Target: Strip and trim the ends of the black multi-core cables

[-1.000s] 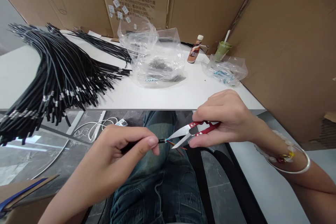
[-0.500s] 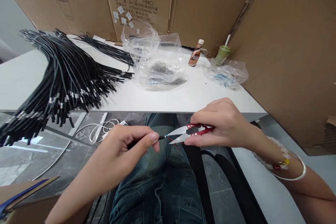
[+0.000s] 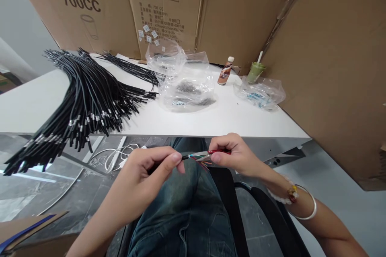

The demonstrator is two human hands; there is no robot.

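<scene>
Above my lap, my left hand (image 3: 159,164) pinches a black cable (image 3: 185,157) between thumb and forefinger. Thin coloured wires (image 3: 202,160), some reddish and one green, fan out of the cable's stripped end. My right hand (image 3: 230,153) is wrapped round a pair of red-handled thread snips (image 3: 212,151). The snips' blades lie closed together at the wires, just right of the cable end. Whether a wire sits between the blades I cannot tell. On the white table (image 3: 144,124) at the left rests a large bundle of black cables (image 3: 90,92) with silvery bands near their ends.
Clear plastic bags (image 3: 187,84) holding small dark-grey pieces lie mid-table. Behind them stands a brown-labelled bottle (image 3: 224,71). A green drink cup (image 3: 256,71) and a bag with blue pieces (image 3: 257,98) are at the right. Large cardboard boxes (image 3: 235,16) wall the back and right side.
The snips' blades have gone from spread to closed, and my right hand has moved left toward the cable end. My view has tilted up slightly. My left hand keeps its pinch.
</scene>
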